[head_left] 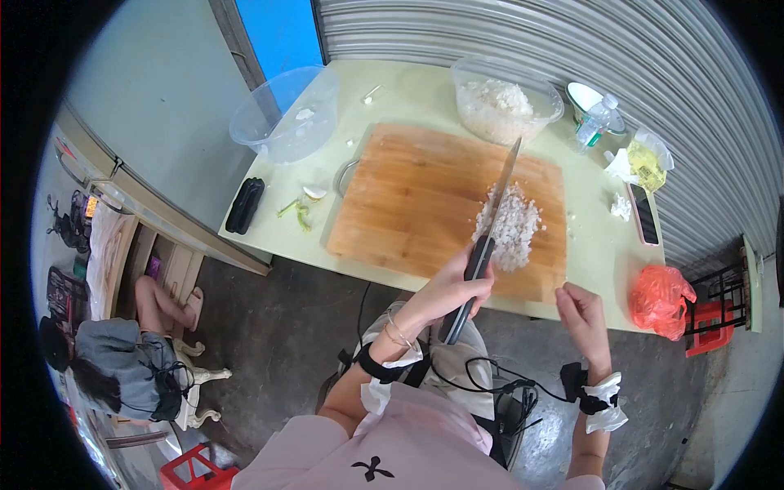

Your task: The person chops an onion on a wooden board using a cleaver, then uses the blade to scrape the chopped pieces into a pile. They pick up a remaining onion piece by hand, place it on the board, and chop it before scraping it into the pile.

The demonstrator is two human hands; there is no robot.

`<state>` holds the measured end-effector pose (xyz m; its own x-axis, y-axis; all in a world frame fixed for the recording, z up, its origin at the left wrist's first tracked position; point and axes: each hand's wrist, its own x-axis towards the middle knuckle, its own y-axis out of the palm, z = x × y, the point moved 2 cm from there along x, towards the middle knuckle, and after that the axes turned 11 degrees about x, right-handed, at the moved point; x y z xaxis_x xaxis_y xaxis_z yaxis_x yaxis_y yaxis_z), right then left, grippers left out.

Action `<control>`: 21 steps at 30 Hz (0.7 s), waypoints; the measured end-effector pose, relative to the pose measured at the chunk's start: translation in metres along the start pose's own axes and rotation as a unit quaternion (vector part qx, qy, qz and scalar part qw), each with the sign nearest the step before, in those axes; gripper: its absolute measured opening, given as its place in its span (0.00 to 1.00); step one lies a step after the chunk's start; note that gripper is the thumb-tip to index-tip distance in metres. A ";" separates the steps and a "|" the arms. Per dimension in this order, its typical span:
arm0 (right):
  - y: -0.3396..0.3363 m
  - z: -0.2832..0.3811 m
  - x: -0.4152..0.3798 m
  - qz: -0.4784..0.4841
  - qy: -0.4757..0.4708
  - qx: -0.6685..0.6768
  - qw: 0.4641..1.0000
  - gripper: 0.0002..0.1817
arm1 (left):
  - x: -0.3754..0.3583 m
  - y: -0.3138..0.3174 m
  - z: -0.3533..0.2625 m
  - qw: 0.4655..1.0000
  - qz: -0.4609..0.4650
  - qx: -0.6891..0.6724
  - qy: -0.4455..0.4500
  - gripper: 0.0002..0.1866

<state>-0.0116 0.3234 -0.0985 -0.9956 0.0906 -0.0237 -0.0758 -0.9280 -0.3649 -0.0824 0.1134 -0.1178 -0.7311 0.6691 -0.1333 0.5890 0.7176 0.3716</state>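
Observation:
My left hand (454,292) is wrapped round the black handle of a kitchen knife (504,184). Its blade points away from me, across a heap of finely chopped white pieces (516,233). That heap lies on the right part of a wooden cutting board (416,196). By the front edge of the table, right of the board's near corner, my right hand (581,314) is curled into a loose fist with nothing visible in it. Beyond the board, a clear plastic bowl (488,122) holds more of the chopped white food (500,98).
Another clear bowl (286,143) stands back left, near a black case (244,206) and green scraps (296,212). To the right are a bottle (594,122), a phone (643,214) and a red plastic bag (660,300). A person (131,359) sits at far left.

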 end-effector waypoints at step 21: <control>0.003 -0.002 -0.004 0.008 -0.003 0.029 1.000 0.16 | 0.004 0.002 0.004 0.997 0.025 -0.051 -0.044 0.11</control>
<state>-0.0080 0.3209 -0.1019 -0.9970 0.0738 -0.0239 -0.0628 -0.9488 -0.3096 -0.0828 0.1182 -0.1209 -0.6667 0.7206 -0.1905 0.5820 0.6630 0.4709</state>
